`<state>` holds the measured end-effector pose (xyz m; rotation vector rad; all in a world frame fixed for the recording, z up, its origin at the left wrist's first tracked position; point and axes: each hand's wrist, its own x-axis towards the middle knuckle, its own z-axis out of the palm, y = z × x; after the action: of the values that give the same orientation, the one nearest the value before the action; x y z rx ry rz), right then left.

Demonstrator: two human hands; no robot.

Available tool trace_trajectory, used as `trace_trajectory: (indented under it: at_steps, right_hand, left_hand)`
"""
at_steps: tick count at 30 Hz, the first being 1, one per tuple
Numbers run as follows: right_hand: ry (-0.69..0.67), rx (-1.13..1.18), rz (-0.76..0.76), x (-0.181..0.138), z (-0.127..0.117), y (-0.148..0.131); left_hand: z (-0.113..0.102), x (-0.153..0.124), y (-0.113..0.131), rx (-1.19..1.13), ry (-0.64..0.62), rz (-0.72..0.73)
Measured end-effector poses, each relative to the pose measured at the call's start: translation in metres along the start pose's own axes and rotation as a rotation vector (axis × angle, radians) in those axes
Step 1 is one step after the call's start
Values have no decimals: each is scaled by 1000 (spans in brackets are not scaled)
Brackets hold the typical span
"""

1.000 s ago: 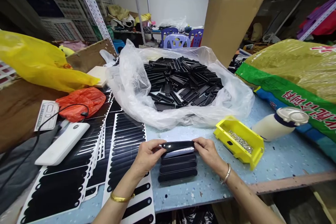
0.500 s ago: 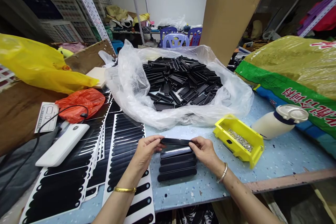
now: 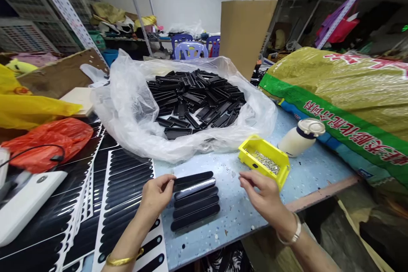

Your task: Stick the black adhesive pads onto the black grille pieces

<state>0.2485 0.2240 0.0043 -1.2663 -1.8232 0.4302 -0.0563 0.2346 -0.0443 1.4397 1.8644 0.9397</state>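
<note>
My left hand (image 3: 155,197) pinches the left end of a flat black strip (image 3: 197,176) with rounded ends. That strip lies at the far end of a short column of similar black strips (image 3: 196,207) on the blue speckled table; one beside it shines with reflected light. My right hand (image 3: 264,195) is empty, its fingers loosely curled and apart, over the table between the strips and a yellow bin (image 3: 247,159). Small silvery metal pieces (image 3: 266,162) lie in the bin. Left of the strips is a white-backed sheet (image 3: 162,238) bearing rows of black strips.
Behind the strips, a clear plastic bag (image 3: 127,89) holds a heap of black combs or clip-like pieces (image 3: 194,97). A cream bottle (image 3: 295,141) and a large woven sack (image 3: 344,80) stand on the right. To the left are a white device (image 3: 28,204) and an orange bag (image 3: 51,140).
My right hand has let go of the strip's right end and moved right toward the yellow bin. The strip now lies with the others, my left hand still at its left end. The view has turned right.
</note>
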Motion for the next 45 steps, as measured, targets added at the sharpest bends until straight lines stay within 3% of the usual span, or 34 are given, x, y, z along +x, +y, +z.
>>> trace_trajectory:
  at_steps: [3, 7, 10, 13, 16, 19, 23, 26, 28, 34, 40, 45]
  right_hand:
    - [142, -141, -65, -13, -59, 3]
    - [325, -355, 132, -17, -129, 41]
    - [418, -425, 267, -15, -160, 80]
    - [378, -463, 323, -11, -168, 109]
    - [269, -557, 373, -1, -160, 125]
    - [207, -568, 375, 9, -142, 123]
    - [109, -445, 244, 3, -98, 88]
    - [-157, -248, 37, -14, -62, 58]
    - [-275, -259, 25, -21, -43, 49]
    - [-181, -389, 128, -12, -25, 75]
    - [-281, -696, 120, -14, -11, 101]
    - [-337, -852, 64, -15, -10, 100]
  left_hand:
    - [-4, -2, -1, 237, 23, 101]
    - [-2, -3, 16, 387, 111, 258]
    - [9, 1, 31, 404, 120, 428]
    - [27, 12, 40, 399, 39, 540]
    - [43, 24, 44, 449, -65, 545]
    - [52, 30, 44, 513, -139, 513]
    - [52, 27, 45, 505, -195, 487]
    - [50, 24, 46, 479, -197, 471]
    - [49, 23, 47, 481, -203, 463]
    - [47, 21, 47, 425, -247, 450]
    - [42, 12, 51, 416, -276, 381]
    - [40, 11, 49, 417, -316, 393]
